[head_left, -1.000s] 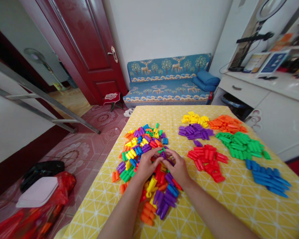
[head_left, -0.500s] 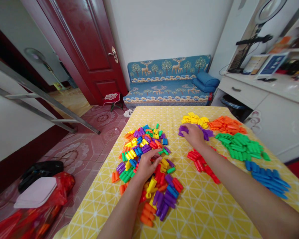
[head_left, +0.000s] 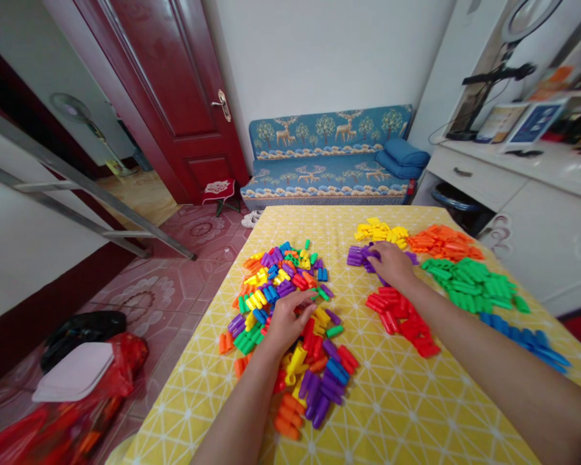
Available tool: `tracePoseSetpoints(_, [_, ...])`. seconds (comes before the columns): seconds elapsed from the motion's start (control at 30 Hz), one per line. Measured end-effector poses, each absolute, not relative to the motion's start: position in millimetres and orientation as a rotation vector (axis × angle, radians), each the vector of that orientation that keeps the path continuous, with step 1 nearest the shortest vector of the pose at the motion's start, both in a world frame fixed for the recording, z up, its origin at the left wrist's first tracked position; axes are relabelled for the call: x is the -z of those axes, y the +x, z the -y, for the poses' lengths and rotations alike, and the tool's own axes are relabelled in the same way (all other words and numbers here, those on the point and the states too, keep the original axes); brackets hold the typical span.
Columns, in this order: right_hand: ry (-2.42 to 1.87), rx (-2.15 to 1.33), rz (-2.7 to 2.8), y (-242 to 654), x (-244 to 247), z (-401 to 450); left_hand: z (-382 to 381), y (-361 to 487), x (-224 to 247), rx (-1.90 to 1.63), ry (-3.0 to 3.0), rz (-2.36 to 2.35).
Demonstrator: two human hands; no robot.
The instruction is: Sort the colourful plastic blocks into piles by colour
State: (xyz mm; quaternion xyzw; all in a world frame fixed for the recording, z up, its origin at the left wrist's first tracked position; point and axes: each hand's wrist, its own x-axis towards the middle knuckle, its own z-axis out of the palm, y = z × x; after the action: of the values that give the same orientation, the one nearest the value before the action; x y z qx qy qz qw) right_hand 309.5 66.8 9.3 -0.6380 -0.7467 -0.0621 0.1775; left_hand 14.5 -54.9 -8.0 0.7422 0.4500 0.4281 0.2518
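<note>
My left hand (head_left: pixel 288 320) rests on a mixed pile of small plastic toy blocks (head_left: pixel 256 300), short tube-like pieces in several colours. Its fingers are bent and the thumb stands apart from them; a green block (head_left: pixel 323 294) lies just beyond the fingertips. Across the table, my right hand (head_left: pixel 392 263) is at the purple blocks (head_left: pixel 356 256). Thumb and fingers close around a purple block (head_left: pixel 372 250) at the near edge of that group, and the palm hides part of the group. Red blocks (head_left: pixel 401 316) lie below the right wrist, partly under the forearm.
Beyond the right hand are groups of yellow blocks (head_left: pixel 381 229), orange blocks (head_left: pixel 445 242), green blocks (head_left: pixel 474 284) and blue blocks (head_left: pixel 527 342). All lie on a yellow patterned tablecloth (head_left: pixel 174 413). A blue sofa (head_left: pixel 314 168) stands behind the table, a white cabinet (head_left: pixel 552 239) at right.
My right hand has shifted slightly right over the purple group, uncovering purple blocks on its left. More of the red blocks shows. My left hand has stayed in place.
</note>
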Motion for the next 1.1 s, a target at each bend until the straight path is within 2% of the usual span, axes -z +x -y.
tracePoseSetpoints(0.17, [-2.286, -0.081, 2.082, 325.5, -33.1, -56.1, 54.1, 15.1, 7.6, -1.160, 2.036, -1.216])
tracePoseSetpoints(0.47, [-2.340, -0.178, 2.131, 317.8, -17.6, -48.4, 54.6, 14.4, 9.9, -1.162, 2.026, -1.245])
tracePoseSetpoints(0.63, [-2.280, -0.104, 2.020, 334.1, -30.6, -62.5, 54.0, 14.4, 10.3, -1.156, 2.046, -1.227])
tracePoseSetpoints(0.77, [-2.006, 0.110, 1.861, 347.2, -33.2, -81.1, 53.3, 14.1, 10.8, -1.153, 2.043, -1.226])
tracePoseSetpoints(0.9, [-1.785, 0.174, 1.839, 355.4, -19.4, -99.6, 53.0, 14.0, 9.4, -1.153, 2.053, -1.224])
tracePoseSetpoints(1.1, [-1.743, 0.097, 1.630, 352.5, 13.3, -108.8, 53.8, 14.0, 8.3, -1.156, 2.043, -1.222])
